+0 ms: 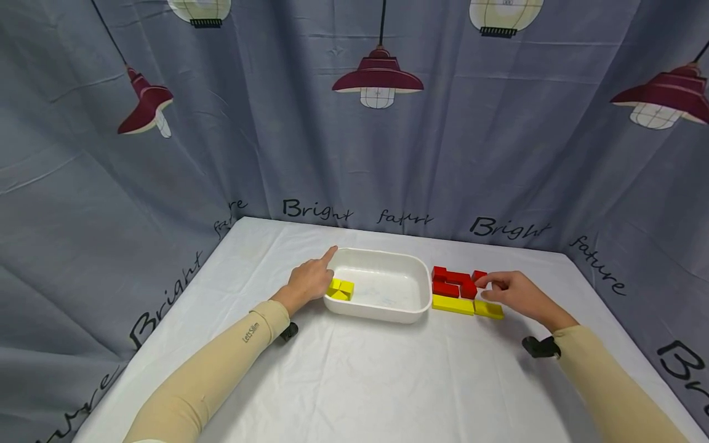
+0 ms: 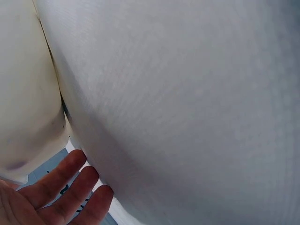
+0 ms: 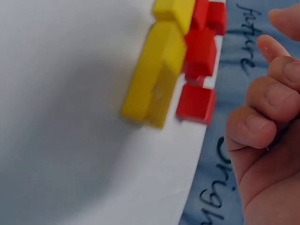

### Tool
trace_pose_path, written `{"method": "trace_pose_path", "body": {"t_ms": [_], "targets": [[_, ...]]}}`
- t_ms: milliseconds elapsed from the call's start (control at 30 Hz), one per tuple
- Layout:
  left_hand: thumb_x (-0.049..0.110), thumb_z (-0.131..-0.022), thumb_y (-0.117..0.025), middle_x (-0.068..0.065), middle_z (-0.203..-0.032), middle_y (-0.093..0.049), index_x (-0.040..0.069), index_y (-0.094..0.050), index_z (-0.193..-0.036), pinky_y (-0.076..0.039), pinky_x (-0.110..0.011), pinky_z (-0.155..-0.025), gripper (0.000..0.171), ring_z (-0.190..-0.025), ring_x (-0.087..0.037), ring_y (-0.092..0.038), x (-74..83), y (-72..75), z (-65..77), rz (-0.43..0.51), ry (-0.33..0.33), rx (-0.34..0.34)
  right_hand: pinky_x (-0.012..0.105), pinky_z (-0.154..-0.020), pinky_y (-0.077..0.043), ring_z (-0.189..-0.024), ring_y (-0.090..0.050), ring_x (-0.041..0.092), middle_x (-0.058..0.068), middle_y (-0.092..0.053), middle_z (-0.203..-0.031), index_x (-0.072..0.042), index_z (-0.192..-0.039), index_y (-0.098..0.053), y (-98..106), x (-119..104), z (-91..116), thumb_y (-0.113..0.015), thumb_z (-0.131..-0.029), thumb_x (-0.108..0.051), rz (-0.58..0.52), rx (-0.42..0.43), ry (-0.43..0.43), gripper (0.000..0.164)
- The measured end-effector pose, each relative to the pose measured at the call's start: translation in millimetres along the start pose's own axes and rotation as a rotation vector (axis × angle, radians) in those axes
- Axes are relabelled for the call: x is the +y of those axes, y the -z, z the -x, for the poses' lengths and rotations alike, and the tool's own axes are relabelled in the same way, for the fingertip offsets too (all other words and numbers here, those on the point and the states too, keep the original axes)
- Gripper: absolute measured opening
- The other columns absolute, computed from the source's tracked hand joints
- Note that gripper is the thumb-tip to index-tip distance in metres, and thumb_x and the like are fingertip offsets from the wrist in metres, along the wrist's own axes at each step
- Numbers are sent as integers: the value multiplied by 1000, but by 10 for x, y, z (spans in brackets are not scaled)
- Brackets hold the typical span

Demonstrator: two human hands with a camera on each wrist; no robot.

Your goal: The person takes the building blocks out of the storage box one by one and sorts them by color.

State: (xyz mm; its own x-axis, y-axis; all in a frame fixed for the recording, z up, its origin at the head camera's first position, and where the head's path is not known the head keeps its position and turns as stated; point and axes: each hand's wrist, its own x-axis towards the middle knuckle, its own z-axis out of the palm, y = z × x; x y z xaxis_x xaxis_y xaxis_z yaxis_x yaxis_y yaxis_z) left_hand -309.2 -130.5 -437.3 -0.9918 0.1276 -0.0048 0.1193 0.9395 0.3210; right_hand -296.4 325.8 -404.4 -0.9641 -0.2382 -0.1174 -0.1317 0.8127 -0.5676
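Observation:
At the left end of a white dish [image 1: 382,313], my left hand [image 1: 309,282] rests by the rim, index finger stretched along it. In the left wrist view three straight fingers of the left hand [image 2: 65,197] lie beside the dish's pale outer wall [image 2: 28,84]. Several small yellow blocks [image 1: 346,288] sit inside the dish, in its left end. My right hand [image 1: 517,298] hovers at the right side of a group of red blocks [image 1: 445,289], thumb and index finger apart. Nothing shows between those fingers in the right wrist view, where a red block [image 3: 196,104] lies beside the hand.
Two yellow bars, a longer one [image 1: 452,305] and a shorter one [image 1: 488,309], lie end to end before the red blocks, right of the dish. A white cloth [image 1: 376,381] covers the table. Grey curtain [image 1: 288,141] with printed lamps hangs behind and at both sides.

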Motion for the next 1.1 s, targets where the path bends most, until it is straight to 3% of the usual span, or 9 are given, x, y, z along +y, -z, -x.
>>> {"method": "trace_pose_path", "body": {"t_ms": [167,400,767,967,1100], "targets": [[24,-103,-40,-9,-99,-68,25,-19,-163,-47,-36,-61,63,-75,-22,-57,0,3,5,5,-4,3,31,-68,-43,-85,-51,24,4,-48,-76,-5,-121,-69,20,-164,-48,-69,-94,-21,-32,-9,45,32],[24,-103,-40,-11,-114,-69,25,-20,-162,-47,-35,-61,63,-76,-22,-56,5,1,10,11,-1,1,33,-75,-47,-89,-56,25,5,-49,-73,-6,-120,-70,-11,-388,-140,-70,-92,-23,-36,-33,104,33],[24,-104,-39,-11,-126,-68,25,-20,-162,-52,-40,-70,62,-83,-22,-57,9,-2,11,5,1,7,26,-55,-38,-63,-48,22,5,-50,-71,-7,-121,-71,-64,-684,-284,-72,-91,-25,-64,-82,154,35],[24,-104,-39,-11,-124,-68,25,-19,-163,-52,-40,-71,62,-82,-22,-57,8,2,14,9,0,0,25,-60,-43,-73,-52,24,13,-59,-76,-10,-122,-72,-86,-828,-363,-71,-90,-23,-54,-124,186,35],[24,-104,-39,-11,-125,-68,25,-19,-163,-51,-39,-68,62,-82,-22,-57,6,1,10,12,3,0,26,-65,-45,-79,-55,25,10,-68,-87,-9,-124,-71,-102,-917,-423,-70,-92,-23,-56,-158,206,35]]}}
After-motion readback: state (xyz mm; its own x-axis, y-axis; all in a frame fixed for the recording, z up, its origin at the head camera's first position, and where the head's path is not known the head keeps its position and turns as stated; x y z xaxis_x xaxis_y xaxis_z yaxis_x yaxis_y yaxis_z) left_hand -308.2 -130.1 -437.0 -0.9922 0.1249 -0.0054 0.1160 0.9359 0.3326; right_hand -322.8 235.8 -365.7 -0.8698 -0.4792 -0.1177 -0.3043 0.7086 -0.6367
